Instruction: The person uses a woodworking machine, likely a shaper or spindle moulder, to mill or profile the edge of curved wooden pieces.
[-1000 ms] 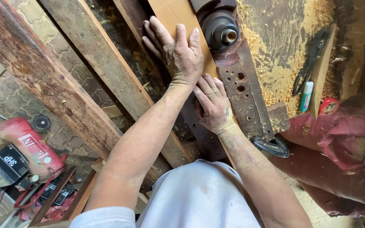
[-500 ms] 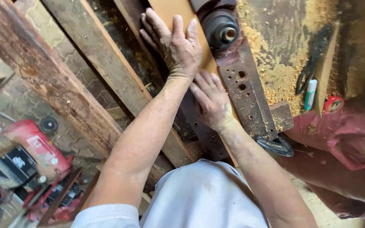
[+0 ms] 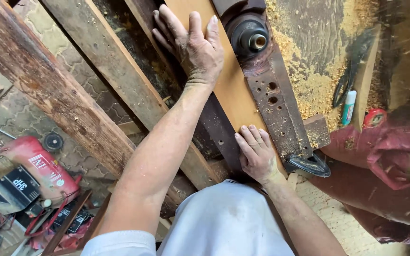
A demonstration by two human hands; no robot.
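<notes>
Tan board (image 3: 228,90) is pressed flat by left hand (image 3: 193,45) and right hand (image 3: 257,154); palms open, nothing gripped; sawdust (image 3: 309,90) is heaped beside the fence.

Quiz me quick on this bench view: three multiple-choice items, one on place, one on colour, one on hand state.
1. The left hand lies on:
A the board
B the floor
C the red machine

2. The cloth at right is:
A blue
B red
C white

3. The right hand is:
A a fist
B lifted clear
C flat, fingers spread

Key: 1 A, palm rests on the tan board by the spindle. 2 B, it shows dark red. 3 C, fingers lie open on the board's near end.
</notes>
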